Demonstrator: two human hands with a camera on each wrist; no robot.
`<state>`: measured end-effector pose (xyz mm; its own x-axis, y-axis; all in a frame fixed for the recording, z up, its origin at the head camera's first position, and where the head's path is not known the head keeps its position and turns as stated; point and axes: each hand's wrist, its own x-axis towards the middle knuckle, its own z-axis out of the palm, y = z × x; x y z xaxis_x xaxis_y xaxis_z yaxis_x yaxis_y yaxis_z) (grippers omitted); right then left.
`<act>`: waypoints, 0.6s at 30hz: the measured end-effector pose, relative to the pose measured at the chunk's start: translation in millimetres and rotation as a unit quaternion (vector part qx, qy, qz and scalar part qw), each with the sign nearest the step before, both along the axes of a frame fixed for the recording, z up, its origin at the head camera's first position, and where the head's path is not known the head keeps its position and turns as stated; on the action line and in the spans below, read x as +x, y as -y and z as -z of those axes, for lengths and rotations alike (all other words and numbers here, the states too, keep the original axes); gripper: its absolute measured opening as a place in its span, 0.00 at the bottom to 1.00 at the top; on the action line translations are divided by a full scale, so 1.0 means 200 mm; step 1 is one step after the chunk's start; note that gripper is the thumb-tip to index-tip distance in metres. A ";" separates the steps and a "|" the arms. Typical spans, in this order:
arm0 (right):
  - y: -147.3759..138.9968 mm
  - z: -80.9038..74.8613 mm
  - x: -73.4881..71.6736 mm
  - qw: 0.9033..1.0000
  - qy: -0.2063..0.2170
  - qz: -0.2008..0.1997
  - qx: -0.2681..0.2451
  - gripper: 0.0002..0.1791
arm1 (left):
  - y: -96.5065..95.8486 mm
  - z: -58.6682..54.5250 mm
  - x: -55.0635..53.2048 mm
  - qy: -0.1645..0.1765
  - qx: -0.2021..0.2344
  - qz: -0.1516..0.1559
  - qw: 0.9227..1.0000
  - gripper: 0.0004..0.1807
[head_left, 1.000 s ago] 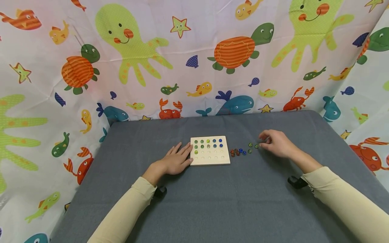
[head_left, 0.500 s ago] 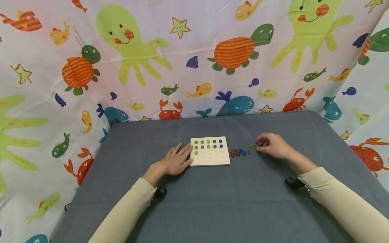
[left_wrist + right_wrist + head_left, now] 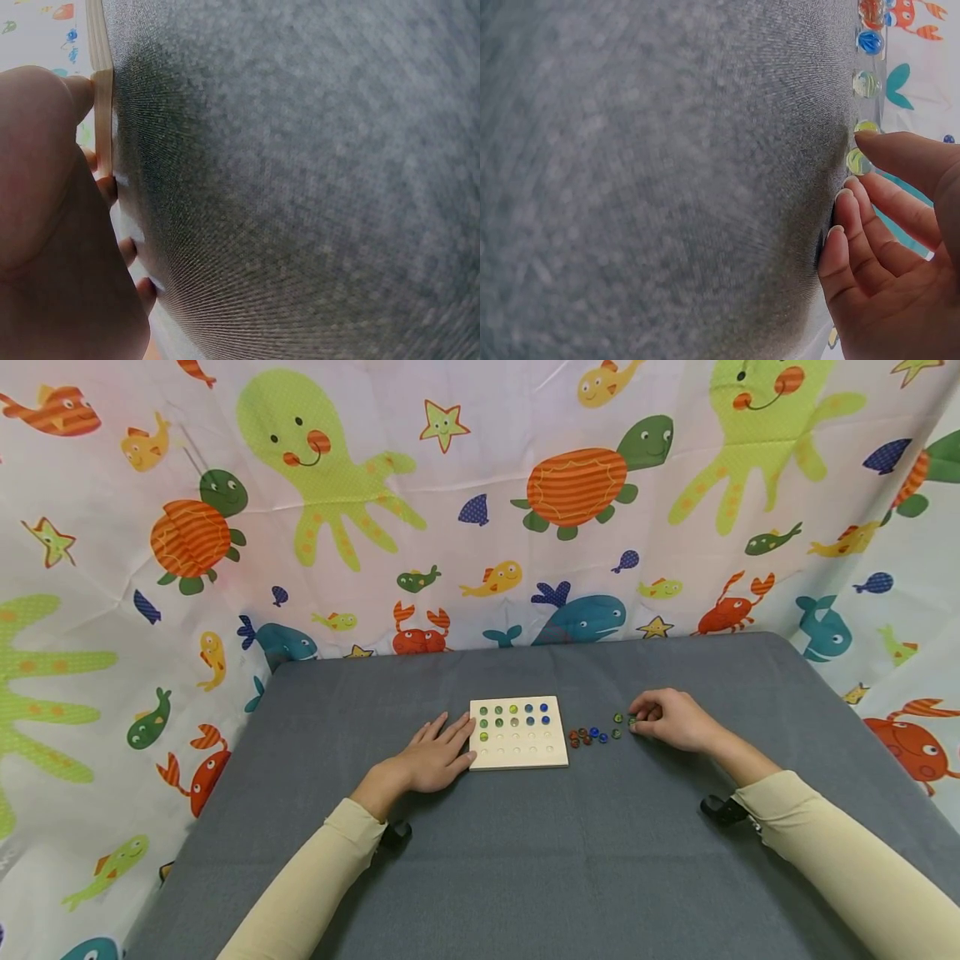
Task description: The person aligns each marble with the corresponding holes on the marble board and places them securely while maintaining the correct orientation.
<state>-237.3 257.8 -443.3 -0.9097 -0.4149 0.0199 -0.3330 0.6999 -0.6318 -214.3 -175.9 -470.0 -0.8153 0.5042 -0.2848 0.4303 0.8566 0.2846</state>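
Note:
A pale wooden board with rows of round hollows lies mid-table. Green, yellow-green, clear and blue marbles fill its two far rows, and one more marble sits at the left of the third row. My left hand rests against the board's left edge, fingers spread and straight. To the right of the board, my right hand pinches a green marble between thumb and index finger, low at the cloth. Two other green marbles, one of them the nearer green marble, lie just left of those fingertips.
Several red-brown marbles and two blue marbles lie on the cloth between the board and my right hand. Grey cloth covers the table. A curtain printed with sea animals stands behind and at both sides.
My right hand has moved slightly left and down onto the rightmost green marble, its thumb and index finger closing around it. The left hand and board have stayed still.

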 end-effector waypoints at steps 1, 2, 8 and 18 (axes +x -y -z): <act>0.00 0.00 0.00 1.000 0.002 0.001 -0.002 0.12 | 0.00 0.00 0.00 0.000 -0.001 0.000 1.000 0.37; 0.00 0.00 0.00 1.000 0.002 0.001 -0.004 0.11 | 0.00 0.00 0.00 -0.001 0.000 0.000 1.000 0.37; -0.01 0.00 -0.01 1.000 0.009 0.001 -0.002 0.11 | 0.00 0.01 -0.01 0.000 -0.003 -0.003 1.000 0.37; -0.01 0.01 -0.01 1.000 0.004 0.003 0.000 0.10 | 0.00 0.02 -0.01 0.003 -0.001 -0.001 1.000 0.37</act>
<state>-238.8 260.8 -444.6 -0.9124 -0.4091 0.0123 -0.3233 0.7021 -0.6345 -215.3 -176.2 -473.1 -0.8149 0.5014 -0.2909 0.4263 0.8584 0.2855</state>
